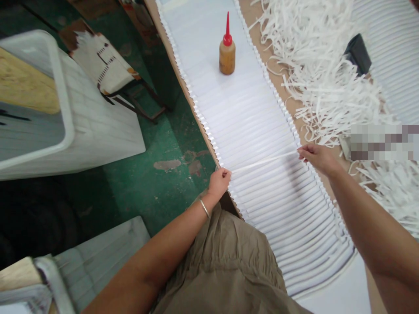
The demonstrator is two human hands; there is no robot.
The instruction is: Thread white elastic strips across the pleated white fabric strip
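Observation:
Stretched between my two hands is a narrow white strip (265, 162), lying across a long row of overlapping white sheets (288, 209). My left hand (220, 182) pinches its left end at the near edge of the row. The other end is pinched by my right hand (314, 157), over the row's far edge. Farther up on the sheets stands a brown squeeze bottle (227, 59) with a red pointed nozzle, upright and apart from both hands.
Tangled white strips (314, 87) heap along the right of the table, with a dark block-shaped object (358, 54) among them. More layered sheets (393, 65) lie beyond. At left are a large white bin (98, 135), a stool (144, 98) and a second bin (108, 257) on the green floor.

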